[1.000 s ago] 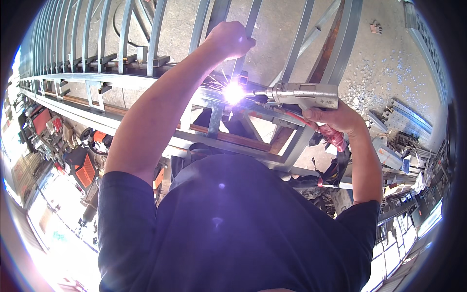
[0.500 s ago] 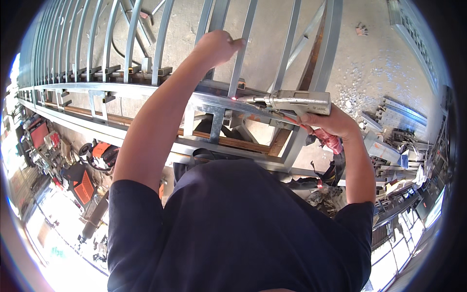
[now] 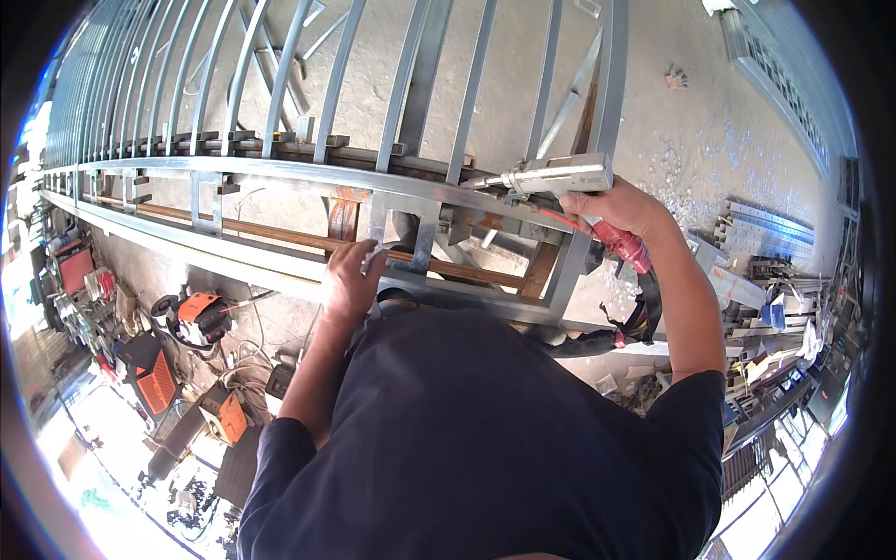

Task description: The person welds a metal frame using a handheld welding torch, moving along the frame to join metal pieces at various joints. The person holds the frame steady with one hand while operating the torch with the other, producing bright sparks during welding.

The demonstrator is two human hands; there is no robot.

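A handheld laser welding gun (image 3: 565,175) of silver metal, its lower part wrapped in red, sits in my right hand (image 3: 621,207). Its thin nozzle points left at the steel frame's upper rail (image 3: 289,170), near the foot of an upright bar (image 3: 474,93); I cannot tell whether the tip touches. Down by the lower rail (image 3: 243,271), my left hand (image 3: 350,280) has its thumb and fingers apart, close to a short upright plate (image 3: 378,219). Whether the fingertips touch the metal is unclear. Nothing shows in that hand.
Many parallel bars run off to the far left. A dark cable (image 3: 644,313) trails from the gun past my right side. Orange-and-black equipment (image 3: 201,313) stands on the floor at left. Stacked metal pieces (image 3: 770,229) lie at right, and a glove (image 3: 676,77) lies beyond the frame.
My left hand has come down from beside the upright bars to the lower rail, and its fingers have spread. The gun has shifted slightly up and right; the red glow at its tip is gone.
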